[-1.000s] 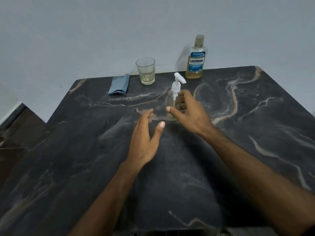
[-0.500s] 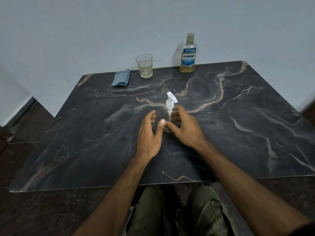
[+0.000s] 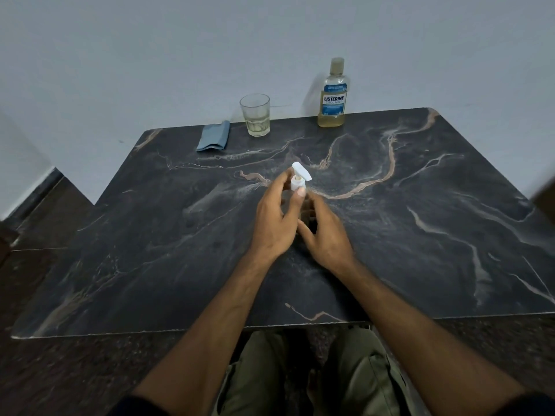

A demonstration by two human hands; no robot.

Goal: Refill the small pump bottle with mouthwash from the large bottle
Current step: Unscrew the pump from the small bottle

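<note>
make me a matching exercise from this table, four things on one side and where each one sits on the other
Things:
1. pump bottle
2. mouthwash bottle
3. glass
4. cloth

Places:
A. far edge, leftmost of the three there
B. far edge, right of the glass
C. mid-table, between the hands
D. far edge, between the cloth and the mouthwash bottle

Pairs: 1-C, 2-B, 3-D, 4-A

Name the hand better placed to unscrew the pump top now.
Left. The left hand already has its fingertips at the white collar of the pump bottle, while the right hand grips the clear body lower down, better suited to steadying it.
</note>
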